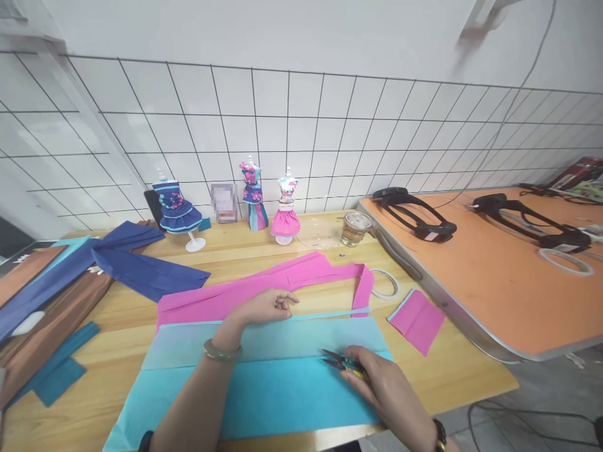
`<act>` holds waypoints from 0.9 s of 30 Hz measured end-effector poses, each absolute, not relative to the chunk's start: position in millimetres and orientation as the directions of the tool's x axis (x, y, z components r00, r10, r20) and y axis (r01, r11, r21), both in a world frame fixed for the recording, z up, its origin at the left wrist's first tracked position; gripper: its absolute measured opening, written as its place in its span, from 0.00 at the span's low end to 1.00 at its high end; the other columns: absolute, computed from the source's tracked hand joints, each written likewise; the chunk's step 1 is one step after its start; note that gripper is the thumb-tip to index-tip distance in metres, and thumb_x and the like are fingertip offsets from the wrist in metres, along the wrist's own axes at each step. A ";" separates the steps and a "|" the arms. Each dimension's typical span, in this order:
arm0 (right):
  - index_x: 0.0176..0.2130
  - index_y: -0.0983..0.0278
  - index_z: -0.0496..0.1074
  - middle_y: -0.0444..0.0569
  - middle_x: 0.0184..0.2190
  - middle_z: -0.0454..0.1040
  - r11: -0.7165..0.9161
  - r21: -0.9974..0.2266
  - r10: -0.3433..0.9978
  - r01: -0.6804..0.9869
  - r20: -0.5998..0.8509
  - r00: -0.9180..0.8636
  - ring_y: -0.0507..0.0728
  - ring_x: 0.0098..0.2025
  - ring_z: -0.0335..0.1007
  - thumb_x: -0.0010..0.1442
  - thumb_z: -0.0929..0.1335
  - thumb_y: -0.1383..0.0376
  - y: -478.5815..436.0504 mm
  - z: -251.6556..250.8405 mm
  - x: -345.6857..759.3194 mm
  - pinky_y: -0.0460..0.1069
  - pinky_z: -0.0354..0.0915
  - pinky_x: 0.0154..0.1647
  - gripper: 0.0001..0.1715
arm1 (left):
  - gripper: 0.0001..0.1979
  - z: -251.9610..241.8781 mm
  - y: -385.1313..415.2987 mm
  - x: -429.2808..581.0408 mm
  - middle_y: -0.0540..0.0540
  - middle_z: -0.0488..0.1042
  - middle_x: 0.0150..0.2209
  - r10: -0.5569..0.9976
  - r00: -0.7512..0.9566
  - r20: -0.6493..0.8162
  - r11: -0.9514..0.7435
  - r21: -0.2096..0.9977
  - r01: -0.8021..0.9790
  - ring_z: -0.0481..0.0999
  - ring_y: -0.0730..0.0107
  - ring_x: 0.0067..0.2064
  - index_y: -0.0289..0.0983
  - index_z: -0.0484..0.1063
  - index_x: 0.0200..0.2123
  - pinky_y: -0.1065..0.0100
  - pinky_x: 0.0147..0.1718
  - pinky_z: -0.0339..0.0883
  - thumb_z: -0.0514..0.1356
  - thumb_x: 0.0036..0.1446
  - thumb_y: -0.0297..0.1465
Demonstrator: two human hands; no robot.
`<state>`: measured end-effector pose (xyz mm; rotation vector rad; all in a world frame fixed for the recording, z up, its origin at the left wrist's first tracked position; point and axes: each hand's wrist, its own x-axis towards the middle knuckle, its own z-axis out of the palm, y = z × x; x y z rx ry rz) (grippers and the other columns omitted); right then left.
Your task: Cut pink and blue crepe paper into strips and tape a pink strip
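A turquoise cloth (292, 395) lies spread before me, with a paler folded band along its far part. My left hand (271, 306) is over the cloth's far edge, fingers curled in; what they hold, if anything, is hidden. A narrow light-blue strip (334, 314) runs rightward from beside these fingers. In my right hand (377, 376) are small thread snips (342, 363) with dark blades and teal-yellow handles. The blades are apart and point left, above the cloth. A long pink cloth (264, 285) lies just beyond, its narrow tail bent down at the right.
Behind stand three small dressed mannequins, one in blue (176, 210), and a glass (355, 229). A tape roll (385, 284) and a pink piece (418, 320) lie at right. Navy cloth (160, 270) and brown cloth (70, 326) lie left. Black headsets (417, 216) rest on an orange table (490, 276).
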<state>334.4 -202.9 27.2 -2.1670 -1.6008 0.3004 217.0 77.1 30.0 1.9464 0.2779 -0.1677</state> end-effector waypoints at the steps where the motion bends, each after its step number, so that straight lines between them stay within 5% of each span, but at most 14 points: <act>1: 0.43 0.60 0.62 0.46 0.35 0.74 -0.209 -0.439 0.947 0.874 0.131 0.292 0.54 0.36 0.72 0.62 0.59 0.54 -207.9 20.4 330.9 0.47 0.64 0.34 0.14 | 0.23 31.0 76.9 216.9 0.50 0.68 0.29 0.120 0.961 -0.248 -0.378 0.884 0.275 0.67 0.73 0.30 0.35 0.66 0.48 0.72 0.30 0.61 0.58 0.48 0.38; 5: 0.40 0.60 0.65 0.47 0.31 0.73 -0.138 -0.354 0.943 0.925 0.238 0.231 0.55 0.31 0.71 0.61 0.59 0.53 -217.8 6.3 326.7 0.48 0.65 0.30 0.16 | 0.24 36.2 73.5 216.8 0.50 0.68 0.29 0.144 0.954 -0.263 -0.439 0.847 0.300 0.68 0.72 0.31 0.35 0.67 0.47 0.72 0.29 0.61 0.57 0.48 0.40; 18: 0.41 0.59 0.67 0.50 0.36 0.75 -0.122 -0.431 0.973 0.894 0.128 0.194 0.57 0.37 0.72 0.60 0.62 0.54 -236.4 9.1 362.5 0.50 0.67 0.36 0.14 | 0.18 54.7 56.3 192.5 0.48 0.75 0.32 0.229 0.908 -0.350 -0.571 0.707 0.417 0.73 0.67 0.33 0.37 0.73 0.38 0.71 0.28 0.62 0.60 0.41 0.36; 27: 0.40 0.60 0.67 0.51 0.36 0.73 -0.259 -0.684 0.938 0.682 -0.008 0.348 0.57 0.38 0.70 0.60 0.60 0.54 -234.9 16.0 373.5 0.50 0.66 0.38 0.15 | 0.10 51.1 51.8 185.5 0.49 0.74 0.26 0.230 0.918 -0.323 -0.593 0.701 0.395 0.69 0.71 0.28 0.35 0.73 0.26 0.73 0.24 0.57 0.53 0.44 0.30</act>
